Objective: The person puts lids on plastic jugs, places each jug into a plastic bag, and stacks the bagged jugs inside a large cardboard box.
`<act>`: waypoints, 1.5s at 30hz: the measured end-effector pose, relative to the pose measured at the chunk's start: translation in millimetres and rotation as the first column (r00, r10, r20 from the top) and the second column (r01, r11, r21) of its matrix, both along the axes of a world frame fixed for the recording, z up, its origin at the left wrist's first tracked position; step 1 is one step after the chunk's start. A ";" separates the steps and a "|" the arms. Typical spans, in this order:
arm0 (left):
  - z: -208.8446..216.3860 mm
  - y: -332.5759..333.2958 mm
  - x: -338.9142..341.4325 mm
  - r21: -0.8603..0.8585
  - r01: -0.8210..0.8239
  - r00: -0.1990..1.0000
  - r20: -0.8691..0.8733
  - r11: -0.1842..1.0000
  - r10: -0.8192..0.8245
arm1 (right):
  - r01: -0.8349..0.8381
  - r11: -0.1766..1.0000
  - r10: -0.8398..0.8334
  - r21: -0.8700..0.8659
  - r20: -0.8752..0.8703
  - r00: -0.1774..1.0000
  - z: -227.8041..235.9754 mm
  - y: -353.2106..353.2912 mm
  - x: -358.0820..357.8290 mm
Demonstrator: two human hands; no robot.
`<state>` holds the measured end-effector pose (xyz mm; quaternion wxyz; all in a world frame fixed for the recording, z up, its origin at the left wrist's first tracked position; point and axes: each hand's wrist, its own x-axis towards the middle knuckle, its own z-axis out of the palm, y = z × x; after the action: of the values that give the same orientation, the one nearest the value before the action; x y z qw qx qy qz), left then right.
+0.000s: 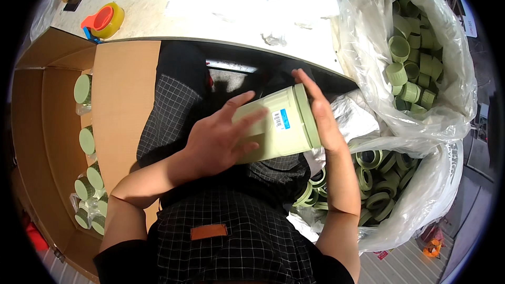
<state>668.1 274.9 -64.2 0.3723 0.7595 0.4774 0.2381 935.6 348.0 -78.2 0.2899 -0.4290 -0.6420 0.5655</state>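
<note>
A pale green plastic container (268, 134) lies on its side above my lap, its darker green lid (307, 115) toward the right. A small blue and white barcode sticker (281, 119) is on its upward side. My right hand (325, 118) grips the lid end, palm along the lid and fingers reaching past its far edge. Over the container's left end, my left hand (218, 139) has its fingers spread across the side. Those fingers are slightly blurred, and they hide the base.
On the left, a cardboard box (47, 142) holds several green-lidded containers (87, 140). Bags on the right hold green cups (400, 48) and green rings (379, 200). Tape rolls (108, 21) and white plastic bags (236, 0) lie on the table (147, 23) ahead.
</note>
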 end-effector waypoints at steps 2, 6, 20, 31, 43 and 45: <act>1.1 7.0 10.0 0.209 0.091 0.995 -0.061 0.974 -0.080 | 0.004 1.000 -0.004 -0.027 0.009 1.000 -2.4 -5.1 4.8; 24.4 36.3 11.8 0.282 0.136 0.984 0.073 0.950 -0.162 | -0.001 1.000 0.001 0.006 0.007 1.000 -3.6 -1.8 9.3; -129.9 259.4 -60.0 0.288 -0.404 0.875 -0.155 0.868 0.458 | -0.040 0.984 -0.008 -0.173 -0.269 0.963 -29.8 46.1 13.4; -56.0 245.1 5.6 -0.380 -0.333 0.670 0.549 0.863 0.500 | 0.186 0.944 -0.298 -0.273 -0.460 0.836 -81.3 113.8 -44.7; -51.6 155.2 58.8 -0.290 -0.106 0.748 0.607 0.951 0.268 | 0.318 0.938 -0.316 0.140 -0.032 0.948 -57.9 87.0 -40.5; -44.2 155.3 41.4 -0.447 -0.021 0.521 0.759 0.894 0.391 | 0.463 0.823 -0.459 0.329 -0.096 0.883 -63.2 84.5 -28.9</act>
<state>709.5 430.2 -108.4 0.6620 0.4020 0.3679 0.5146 906.7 432.5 -141.3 0.4920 -0.5106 -0.6056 0.3612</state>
